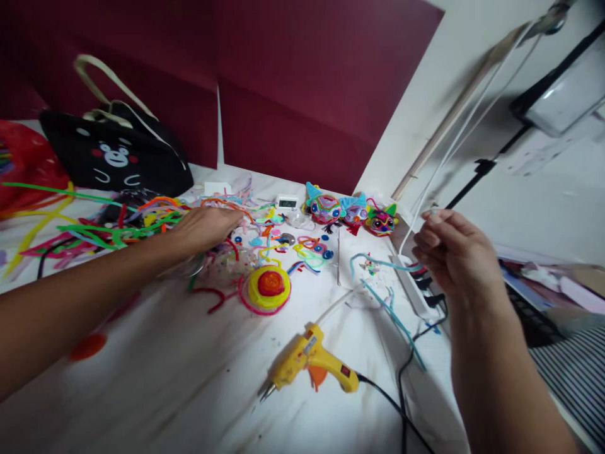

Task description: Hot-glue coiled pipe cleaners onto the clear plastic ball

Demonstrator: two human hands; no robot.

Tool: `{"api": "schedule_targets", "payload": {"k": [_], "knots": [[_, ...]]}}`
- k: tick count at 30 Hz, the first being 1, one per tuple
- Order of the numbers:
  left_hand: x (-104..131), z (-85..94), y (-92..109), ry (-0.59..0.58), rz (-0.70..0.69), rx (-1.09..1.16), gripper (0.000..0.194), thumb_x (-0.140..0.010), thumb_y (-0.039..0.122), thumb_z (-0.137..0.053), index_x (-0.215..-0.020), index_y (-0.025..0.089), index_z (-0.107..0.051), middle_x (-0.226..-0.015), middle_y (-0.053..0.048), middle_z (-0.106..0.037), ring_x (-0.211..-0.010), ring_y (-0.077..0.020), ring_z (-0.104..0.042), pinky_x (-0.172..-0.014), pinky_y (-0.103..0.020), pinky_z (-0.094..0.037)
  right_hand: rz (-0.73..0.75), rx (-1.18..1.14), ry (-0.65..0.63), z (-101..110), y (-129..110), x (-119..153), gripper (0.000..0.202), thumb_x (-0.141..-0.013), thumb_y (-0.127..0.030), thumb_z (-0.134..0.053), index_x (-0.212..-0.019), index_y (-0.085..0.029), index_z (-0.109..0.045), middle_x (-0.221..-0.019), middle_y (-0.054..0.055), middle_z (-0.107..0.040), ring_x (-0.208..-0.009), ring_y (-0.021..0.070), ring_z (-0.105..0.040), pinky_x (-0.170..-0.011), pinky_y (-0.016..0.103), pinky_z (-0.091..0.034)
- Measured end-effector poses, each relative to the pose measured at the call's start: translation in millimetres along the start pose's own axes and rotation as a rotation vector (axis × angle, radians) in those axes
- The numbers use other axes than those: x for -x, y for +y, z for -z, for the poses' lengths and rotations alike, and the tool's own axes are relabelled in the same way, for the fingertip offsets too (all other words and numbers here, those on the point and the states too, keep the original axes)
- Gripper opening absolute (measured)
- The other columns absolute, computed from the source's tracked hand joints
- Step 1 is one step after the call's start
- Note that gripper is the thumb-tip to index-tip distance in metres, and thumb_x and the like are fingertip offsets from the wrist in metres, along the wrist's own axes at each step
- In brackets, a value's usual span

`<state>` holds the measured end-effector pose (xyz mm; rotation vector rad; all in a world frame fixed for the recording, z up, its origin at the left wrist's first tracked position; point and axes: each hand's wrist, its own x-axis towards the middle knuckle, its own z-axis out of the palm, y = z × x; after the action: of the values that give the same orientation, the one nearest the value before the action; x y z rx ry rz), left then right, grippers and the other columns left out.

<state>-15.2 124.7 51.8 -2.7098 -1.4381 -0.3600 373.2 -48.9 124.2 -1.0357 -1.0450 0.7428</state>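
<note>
My left hand [212, 227] reaches over a heap of coloured pipe cleaners [161, 214], its fingers pointing down and mostly hidden. My right hand [451, 246] is raised above the power strip [413, 290], thumb and forefinger pinched together; whatever they hold is too small to name. A round yellow piece [267, 289], coiled from pipe cleaners with a red centre and pink rim, lies between the hands. Nearer me, a yellow glue gun [309, 359] rests on its side, nozzle towards the lower left. Light blue pipe cleaners [394, 315] lie below my right hand.
Several decorated pipe-cleaner faces [324, 208] stand at the back beside a small digital display [287, 202]. A black bag [118, 154] and a red plastic bag [31, 164] sit at the back left. The glue gun's black cord [392, 403] runs along the right side.
</note>
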Motion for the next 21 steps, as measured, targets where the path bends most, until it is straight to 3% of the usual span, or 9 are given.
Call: {"api": "schedule_targets", "payload": {"k": [3, 6, 9, 11, 13, 17, 19, 21], "knots": [[2.9, 11.0, -11.3, 0.056, 0.081, -0.108, 0.029, -0.104, 0.023, -0.034, -0.100, 0.015, -0.061, -0.085, -0.007, -0.066, -0.080, -0.0229, -0.061, -0.077, -0.034, -0.045, -0.059, 0.109, -0.055, -4.1, 5.1, 20.1, 0.029, -0.068, -0.036, -0.092, -0.079, -0.021, -0.070, -0.048, -0.006, -0.051, -0.039, 0.0059, -0.034, -0.036, 0.016, -0.022], [3.2, 17.8, -17.1, 0.114, 0.130, -0.147, 0.041, -0.107, 0.027, -0.026, -0.105, 0.007, -0.062, -0.097, -0.016, -0.068, -0.090, -0.0298, -0.065, -0.083, -0.044, -0.050, -0.048, 0.215, -0.126, -0.5, 12.9, 34.9, 0.032, -0.071, -0.045, -0.091, -0.080, -0.021, -0.072, -0.050, -0.004, -0.053, -0.040, 0.0072, -0.037, -0.036, 0.018, -0.024], [2.5, 11.0, -9.8, 0.103, -0.001, -0.106, 0.041, -0.106, 0.035, -0.033, -0.123, 0.010, -0.061, -0.127, -0.017, -0.066, -0.119, -0.0291, -0.061, -0.104, -0.041, -0.047, 0.034, 0.451, -0.208, 5.6, 16.5, 47.7, 0.028, -0.081, -0.049, -0.083, -0.084, -0.023, -0.075, -0.055, -0.002, -0.057, -0.045, 0.0101, -0.044, -0.039, 0.021, -0.031], [3.3, 0.0, -0.9, 0.011, -0.151, -0.053, 0.034, -0.100, 0.040, -0.047, -0.120, 0.020, -0.066, -0.127, -0.009, -0.070, -0.120, -0.0235, -0.062, -0.108, -0.031, -0.045, 0.114, 0.668, -0.293, 8.0, 14.6, 58.1, 0.022, -0.089, -0.046, -0.076, -0.086, -0.024, -0.075, -0.060, -0.001, -0.061, -0.048, 0.0119, -0.050, -0.042, 0.023, -0.036], [5.1, -11.8, 7.3, -0.057, -0.301, 0.020, 0.033, -0.097, 0.036, -0.049, -0.119, 0.022, -0.069, -0.124, -0.009, -0.071, -0.119, -0.0256, -0.063, -0.108, -0.035, -0.046, 0.202, 0.854, -0.369, 9.7, 10.8, 70.5, 0.018, -0.095, -0.042, -0.068, -0.090, -0.025, -0.076, -0.064, 0.001, -0.066, -0.049, 0.0134, -0.054, -0.045, 0.025, -0.039], [8.2, -23.6, 21.7, -0.010, -0.314, 0.129, 0.036, -0.098, 0.035, -0.042, -0.110, 0.020, -0.073, -0.118, -0.012, -0.073, -0.112, -0.0260, -0.066, -0.106, -0.038, -0.047, 0.292, 1.018, -0.457, 15.6, 13.1, 92.8, 0.018, -0.100, -0.040, -0.061, -0.100, -0.029, -0.076, -0.081, 0.006, -0.078, -0.058, 0.0202, -0.070, -0.054, 0.030, -0.048], [8.1, -22.8, 31.9, -0.050, -0.335, 0.171, 0.039, -0.100, 0.040, -0.041, -0.112, 0.020, -0.072, -0.117, -0.010, -0.074, -0.110, -0.0247, -0.067, -0.104, -0.034, -0.048, 0.249, 1.061, -0.549, 19.0, 25.5, 98.2, 0.019, -0.102, -0.037, -0.058, -0.100, -0.029, -0.075, -0.087, 0.007, -0.081, -0.068, 0.0231, -0.076, -0.060, 0.031, -0.052], [7.1, -19.7, 44.8, -0.172, -0.346, 0.225, 0.043, -0.100, 0.046, -0.043, -0.119, 0.019, -0.071, -0.121, -0.010, -0.074, -0.113, -0.0251, -0.068, -0.102, -0.032, -0.049, 0.204, 1.119, -0.662, 20.9, 44.8, 99.5, 0.022, -0.103, -0.028, -0.053, -0.099, -0.027, -0.075, -0.086, 0.007, -0.080, -0.070, 0.0232, -0.076, -0.061, 0.031, -0.052]]}}
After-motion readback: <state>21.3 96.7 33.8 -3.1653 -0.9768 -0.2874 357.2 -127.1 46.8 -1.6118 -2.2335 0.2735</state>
